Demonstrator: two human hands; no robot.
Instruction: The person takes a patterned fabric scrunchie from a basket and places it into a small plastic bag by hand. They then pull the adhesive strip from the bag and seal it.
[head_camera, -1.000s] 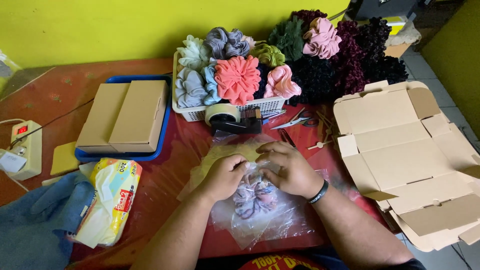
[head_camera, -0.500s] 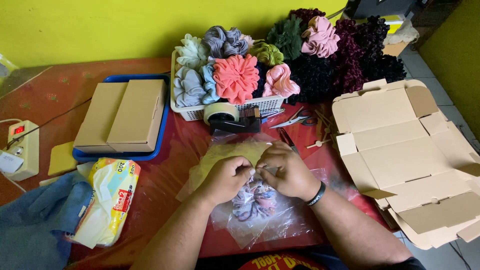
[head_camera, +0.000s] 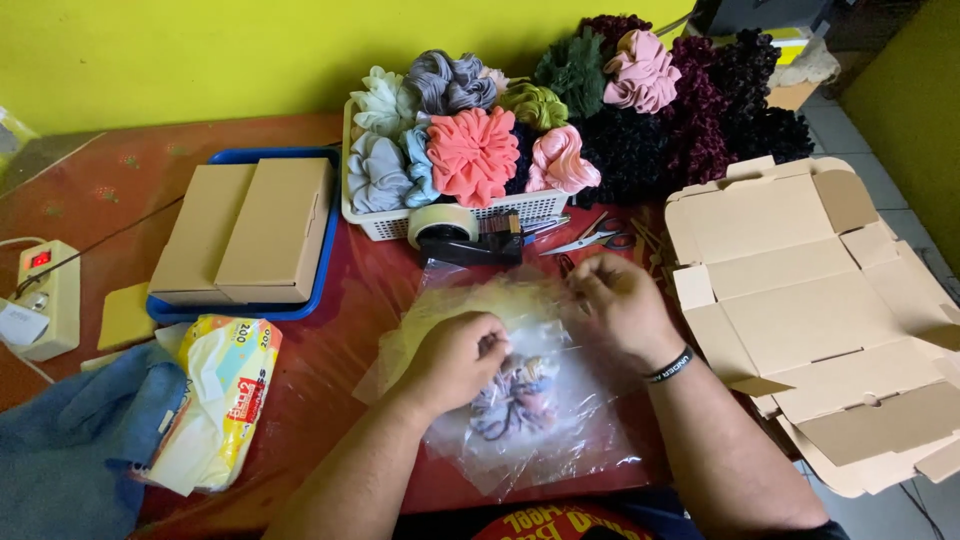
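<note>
A clear plastic bag (head_camera: 560, 420) lies on the red table in front of me with a pale, dark-streaked scrunchie (head_camera: 515, 395) inside it. My left hand (head_camera: 455, 360) rests curled on the bag, fingers against the scrunchie. Beside it, my right hand (head_camera: 622, 310) pinches the bag's upper right edge; a dark wristband sits on that wrist. A yellowish sheet (head_camera: 450, 310) shows under the bag.
A white basket (head_camera: 395, 222) piled with coloured scrunchies stands behind, with dark scrunchies (head_camera: 720, 110) to its right. A tape dispenser (head_camera: 462, 236) and scissors (head_camera: 590, 238) lie near it. An unfolded cardboard box (head_camera: 820, 310) is at right; closed boxes on a blue tray (head_camera: 250, 230), a wipes pack (head_camera: 225, 395), a power strip (head_camera: 45, 295) at left.
My hands have parted: the right hand has moved up and to the right along the bag's edge, and the left hand has stayed on the scrunchie. The bag is spread flatter.
</note>
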